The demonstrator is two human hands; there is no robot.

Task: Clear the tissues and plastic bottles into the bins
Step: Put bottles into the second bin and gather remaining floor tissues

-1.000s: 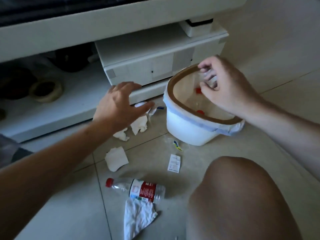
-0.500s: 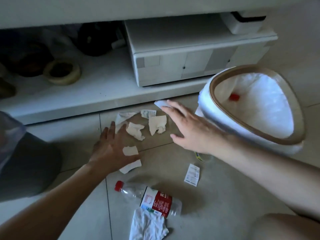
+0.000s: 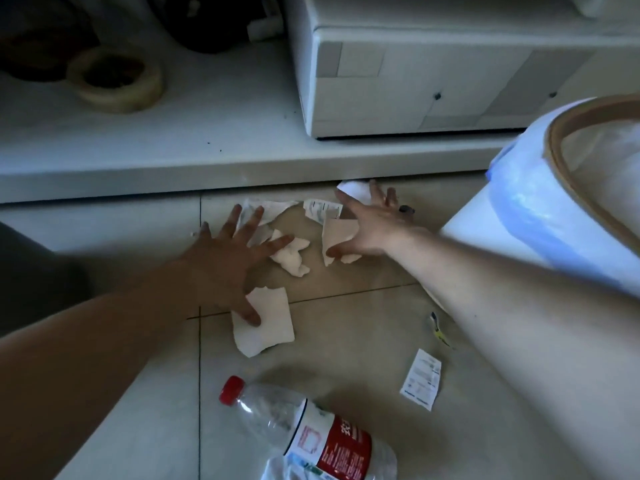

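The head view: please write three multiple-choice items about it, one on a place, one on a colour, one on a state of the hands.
1. Where does the plastic bottle lie?
A. on the floor, near the camera
B. inside the bin
C. on the shelf

2. What colour is the bottle's cap?
A. blue
B. red
C. green

3. How are the two hands?
A. both gripping the bottle
B. both closed into fists
C. both spread open over the tissues

Answers:
1 A, it lies on its side on the tiles.
2 B, the cap is plainly red.
3 C, the left hand and right hand show straight, splayed fingers above the tissues.
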